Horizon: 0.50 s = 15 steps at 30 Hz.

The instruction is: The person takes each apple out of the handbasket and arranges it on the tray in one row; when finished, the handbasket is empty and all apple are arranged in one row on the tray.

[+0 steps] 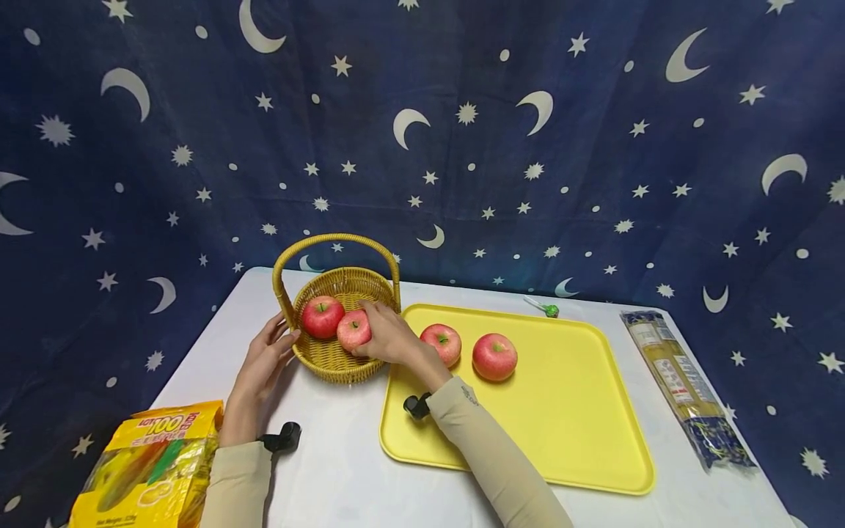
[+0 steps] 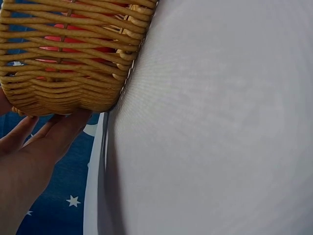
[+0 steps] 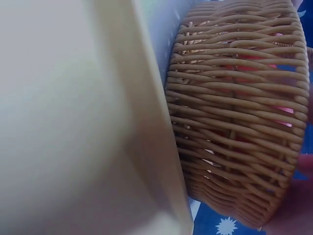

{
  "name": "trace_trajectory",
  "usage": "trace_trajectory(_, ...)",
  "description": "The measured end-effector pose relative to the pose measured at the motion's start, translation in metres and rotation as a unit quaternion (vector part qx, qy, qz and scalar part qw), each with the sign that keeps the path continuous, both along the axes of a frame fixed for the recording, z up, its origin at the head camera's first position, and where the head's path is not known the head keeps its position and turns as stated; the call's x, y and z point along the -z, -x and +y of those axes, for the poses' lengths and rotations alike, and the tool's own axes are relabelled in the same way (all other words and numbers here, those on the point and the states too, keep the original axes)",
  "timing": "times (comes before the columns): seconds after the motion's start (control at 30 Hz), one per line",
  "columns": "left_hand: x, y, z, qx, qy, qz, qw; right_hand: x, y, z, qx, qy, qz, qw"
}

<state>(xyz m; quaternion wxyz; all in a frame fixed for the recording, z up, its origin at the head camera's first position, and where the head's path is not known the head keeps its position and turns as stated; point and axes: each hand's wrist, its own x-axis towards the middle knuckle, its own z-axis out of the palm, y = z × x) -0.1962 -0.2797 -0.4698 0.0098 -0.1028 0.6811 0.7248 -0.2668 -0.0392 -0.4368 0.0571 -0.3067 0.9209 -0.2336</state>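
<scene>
In the head view, a wicker basket (image 1: 339,374) with an arched handle stands at the table's left. One red apple (image 1: 323,317) lies inside it. My right hand (image 1: 389,334) reaches over the basket's right rim and grips a second apple (image 1: 353,330) beside the first. My left hand (image 1: 264,359) rests against the basket's left side, its thumb by the rim. In the left wrist view, fingers (image 2: 61,132) lie along the woven wall (image 2: 73,81). The right wrist view shows the basket (image 3: 239,112) close up, with part of my right hand (image 3: 293,205) beyond its rim.
A yellow tray (image 1: 561,411) right of the basket bears two more apples, one (image 1: 441,345) partly behind my right wrist and another (image 1: 495,357). A green lollipop (image 1: 551,311) lies behind the tray. A long packet (image 1: 680,381) lies far right, a yellow bag (image 1: 152,469) front left.
</scene>
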Motion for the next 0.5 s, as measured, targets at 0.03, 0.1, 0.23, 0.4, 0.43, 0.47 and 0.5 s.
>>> trace_trajectory(0.03,0.000,0.000,0.000,0.000,0.002,-0.001,1.0000,0.000,-0.001,0.000,0.004,0.011,0.000,0.9999)
trace_trajectory(0.1,-0.001,0.000,0.001,-0.002,0.003,-0.003,1.0000,-0.001,-0.003,0.002,0.008,0.040,-0.005,0.9991)
trace_trajectory(0.23,-0.002,-0.001,0.001,-0.001,0.004,-0.003,1.0000,-0.005,-0.009,0.007,0.004,0.113,-0.021,0.9933)
trace_trajectory(0.4,-0.001,0.000,0.000,0.002,-0.002,-0.002,1.0000,-0.010,-0.017,0.017,0.002,0.174,-0.041,0.9839)
trace_trajectory(0.43,-0.001,0.000,0.000,0.000,-0.004,-0.003,1.0000,-0.011,-0.019,0.019,0.001,0.181,-0.044,0.9824)
trace_trajectory(0.47,-0.001,0.000,0.000,0.000,-0.004,-0.004,1.0000,-0.012,-0.021,0.022,0.000,0.187,-0.047,0.9813)
trace_trajectory(0.5,-0.001,0.001,0.000,0.000,-0.005,-0.004,1.0000,-0.014,-0.022,0.025,0.000,0.191,-0.049,0.9804)
